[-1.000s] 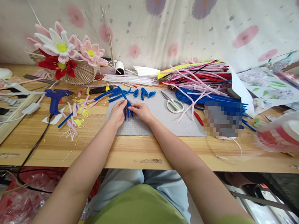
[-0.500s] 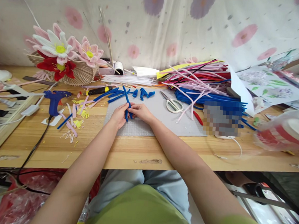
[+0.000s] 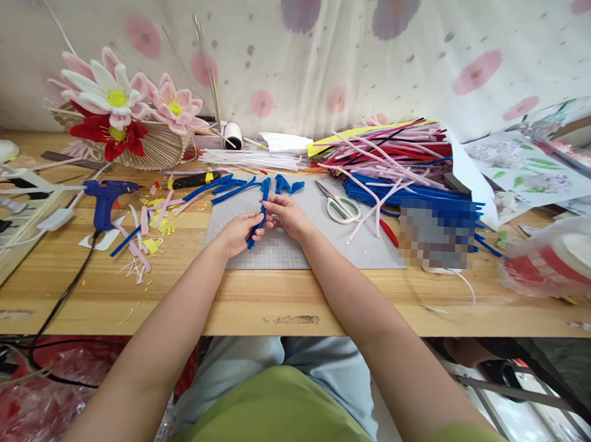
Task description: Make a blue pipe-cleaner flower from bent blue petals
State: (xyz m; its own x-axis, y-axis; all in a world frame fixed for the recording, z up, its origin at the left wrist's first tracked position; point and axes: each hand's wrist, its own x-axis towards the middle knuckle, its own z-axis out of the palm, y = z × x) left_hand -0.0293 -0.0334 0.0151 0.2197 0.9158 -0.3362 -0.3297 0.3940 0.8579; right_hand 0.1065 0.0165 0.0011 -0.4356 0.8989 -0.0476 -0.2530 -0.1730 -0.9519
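Observation:
A blue pipe cleaner (image 3: 266,191) runs upright between my two hands above the grey cutting mat (image 3: 314,245). Lower down, my left hand (image 3: 239,234) has its fingers closed round it, and a blue end sticks out beneath them. My right hand (image 3: 286,215) pinches it higher up, fingertips close to the left ones. Part of the blue length is hidden by the fingers. Just beyond my hands lie bent blue pieces (image 3: 284,184) on the mat, and straight blue pipe cleaners (image 3: 233,192) lie to the left.
Scissors (image 3: 343,208) rest on the mat at right, near a pile of coloured pipe cleaners (image 3: 390,147). A blue glue gun (image 3: 105,203) stands left beside scraps (image 3: 147,232). Fuzzy flowers (image 3: 115,96) are at back left. A plastic-wrapped cup (image 3: 563,257) sits far right.
My right hand has moved up along the pipe cleaner. The blue strands, crossed and spread before, now run close together and more upright. The view has shifted slightly.

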